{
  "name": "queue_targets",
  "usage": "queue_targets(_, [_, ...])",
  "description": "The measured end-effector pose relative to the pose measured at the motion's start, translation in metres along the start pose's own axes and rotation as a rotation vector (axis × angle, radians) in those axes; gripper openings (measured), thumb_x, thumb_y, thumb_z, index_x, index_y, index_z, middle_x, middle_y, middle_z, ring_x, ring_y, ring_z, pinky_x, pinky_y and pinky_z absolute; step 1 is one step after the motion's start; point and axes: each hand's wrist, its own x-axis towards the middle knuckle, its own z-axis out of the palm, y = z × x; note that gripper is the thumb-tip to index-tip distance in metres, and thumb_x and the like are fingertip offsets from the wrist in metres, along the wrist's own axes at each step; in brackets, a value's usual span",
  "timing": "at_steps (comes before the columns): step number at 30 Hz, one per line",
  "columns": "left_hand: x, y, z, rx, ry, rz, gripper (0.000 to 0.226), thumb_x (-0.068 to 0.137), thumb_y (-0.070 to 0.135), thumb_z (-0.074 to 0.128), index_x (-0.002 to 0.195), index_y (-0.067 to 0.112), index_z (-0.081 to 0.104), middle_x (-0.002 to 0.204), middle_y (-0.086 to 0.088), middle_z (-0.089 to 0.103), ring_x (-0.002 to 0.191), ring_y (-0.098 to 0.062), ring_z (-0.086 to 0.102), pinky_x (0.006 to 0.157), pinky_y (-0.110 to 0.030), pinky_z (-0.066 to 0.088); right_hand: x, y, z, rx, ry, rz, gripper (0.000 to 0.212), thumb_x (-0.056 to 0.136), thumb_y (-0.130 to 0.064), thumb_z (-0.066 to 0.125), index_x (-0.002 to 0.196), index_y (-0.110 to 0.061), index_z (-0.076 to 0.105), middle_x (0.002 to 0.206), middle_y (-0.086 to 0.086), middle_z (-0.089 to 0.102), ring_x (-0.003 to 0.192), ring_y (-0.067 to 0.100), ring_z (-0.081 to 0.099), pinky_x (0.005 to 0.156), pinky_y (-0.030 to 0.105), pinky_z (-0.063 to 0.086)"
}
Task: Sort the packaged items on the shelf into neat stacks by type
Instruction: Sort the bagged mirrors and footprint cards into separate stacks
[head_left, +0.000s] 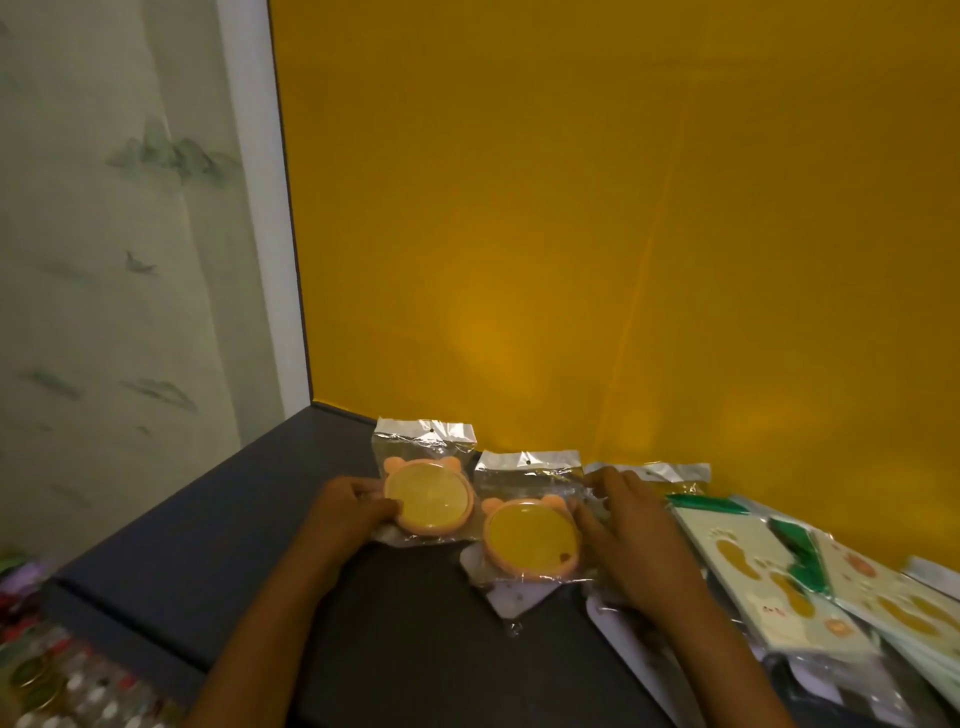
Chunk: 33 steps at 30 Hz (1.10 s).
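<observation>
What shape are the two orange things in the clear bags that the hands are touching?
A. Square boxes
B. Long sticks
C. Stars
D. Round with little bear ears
D: the left bear-eared item at the left hand and the right bear-eared item beside the right hand are both round discs with two small ears on top, each in a clear bag.

Two bagged round bear-eared mirrors lie flat on the dark shelf (218, 525): left mirror (428, 500), right mirror (530, 538) just beside it. Footprint cards (753, 566) lie overlapping right of them.
</observation>
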Motion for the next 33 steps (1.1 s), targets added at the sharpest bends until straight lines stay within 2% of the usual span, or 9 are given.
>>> queue_targets(5, [-0.009, -0.005, -0.01, -0.232, -0.066, 0.004, 0.025, 0.084, 0.012, 0.066, 0.108, 0.018, 0.061, 0.106, -0.008, 0.062, 0.093, -0.024, 0.062, 0.068, -0.031, 0.051, -0.002, 0.0, -0.002, -0.113, -0.065, 0.052, 0.042, 0.093, -0.053, 0.048, 0.122, -0.023, 0.053, 0.12, 0.001, 0.057, 0.106, 0.014, 0.051, 0.082, 0.023, 0.036])
queue_targets(11, [-0.014, -0.011, -0.023, -0.489, -0.073, -0.018, 0.024, 0.087, 0.011, 0.061, 0.111, 0.009, 0.064, 0.111, -0.016, 0.063, 0.101, -0.029, 0.061, 0.084, -0.04, 0.051, -0.008, -0.004, -0.002, -0.336, -0.186, 0.052, 0.083, 0.076, -0.084, 0.028, 0.123, -0.021, 0.054, 0.124, 0.002, 0.054, 0.114, 0.017, 0.045, 0.092, 0.029, 0.04])
queue_targets(14, [-0.018, -0.011, -0.026, -0.618, -0.084, -0.06, 0.02, 0.09, 0.011, 0.057, 0.108, 0.004, 0.063, 0.106, -0.019, 0.064, 0.094, -0.027, 0.064, 0.073, -0.033, 0.053, -0.012, -0.011, -0.004, -0.346, -0.214, 0.066, 0.099, 0.064, -0.093, 0.024, 0.129, -0.022, 0.048, 0.131, 0.003, 0.047, 0.119, 0.017, 0.043, 0.093, 0.029, 0.041])
queue_targets(19, [-0.018, -0.015, -0.027, -0.827, -0.065, -0.066, 0.02, 0.093, 0.007, 0.051, 0.108, -0.002, 0.06, 0.108, -0.022, 0.064, 0.097, -0.028, 0.064, 0.064, -0.024, 0.06, -0.013, -0.019, 0.002, -0.421, -0.208, 0.023, 0.135, 0.034, -0.101, -0.006, 0.135, -0.026, 0.042, 0.133, 0.001, 0.043, 0.121, 0.016, 0.039, 0.094, 0.027, 0.04])
queue_targets(22, [-0.019, -0.016, -0.025, -0.815, -0.057, -0.056, 0.019, 0.093, 0.008, 0.051, 0.109, 0.001, 0.061, 0.111, -0.022, 0.063, 0.099, -0.029, 0.064, 0.067, -0.025, 0.06, -0.012, -0.018, 0.007, -0.402, -0.244, 0.029, 0.114, 0.051, -0.099, 0.023, 0.134, -0.024, 0.044, 0.131, 0.003, 0.045, 0.121, 0.017, 0.037, 0.096, 0.03, 0.04])
queue_targets(25, [-0.018, -0.017, -0.024, -0.794, -0.062, -0.035, 0.021, 0.093, 0.009, 0.051, 0.11, 0.001, 0.061, 0.111, -0.022, 0.063, 0.1, -0.029, 0.063, 0.07, -0.027, 0.059, -0.01, -0.018, 0.008, -0.313, -0.271, 0.065, 0.093, 0.063, -0.086, 0.053, 0.132, -0.025, 0.044, 0.131, 0.001, 0.045, 0.122, 0.018, 0.036, 0.097, 0.031, 0.04])
queue_targets(27, [-0.018, -0.016, -0.025, -0.795, -0.062, -0.033, 0.022, 0.093, 0.009, 0.051, 0.112, 0.001, 0.06, 0.111, -0.022, 0.063, 0.101, -0.03, 0.063, 0.072, -0.029, 0.06, -0.009, -0.019, 0.005, -0.222, -0.254, 0.076, 0.078, 0.063, -0.078, 0.064, 0.12, -0.027, 0.048, 0.12, -0.002, 0.05, 0.115, 0.017, 0.042, 0.09, 0.03, 0.042])
queue_targets(30, [-0.018, -0.015, -0.025, -0.799, -0.061, -0.027, 0.026, 0.093, 0.01, 0.052, 0.116, 0.001, 0.059, 0.116, -0.023, 0.063, 0.109, -0.034, 0.061, 0.085, -0.036, 0.055, -0.007, -0.023, 0.0, 0.048, -0.202, 0.071, 0.047, 0.067, -0.054, 0.078, 0.095, -0.039, 0.043, 0.098, -0.013, 0.059, 0.089, 0.002, 0.055, 0.071, 0.018, 0.045])
queue_targets(33, [-0.019, -0.013, -0.024, -0.804, -0.066, -0.003, 0.032, 0.092, 0.009, 0.052, 0.123, 0.0, 0.056, 0.117, -0.022, 0.063, 0.11, -0.033, 0.061, 0.091, -0.037, 0.051, -0.006, -0.021, 0.0, 0.211, -0.2, 0.125, 0.051, 0.072, -0.039, 0.08, 0.107, -0.031, 0.043, 0.1, -0.011, 0.063, 0.088, 0.005, 0.061, 0.067, 0.019, 0.048])
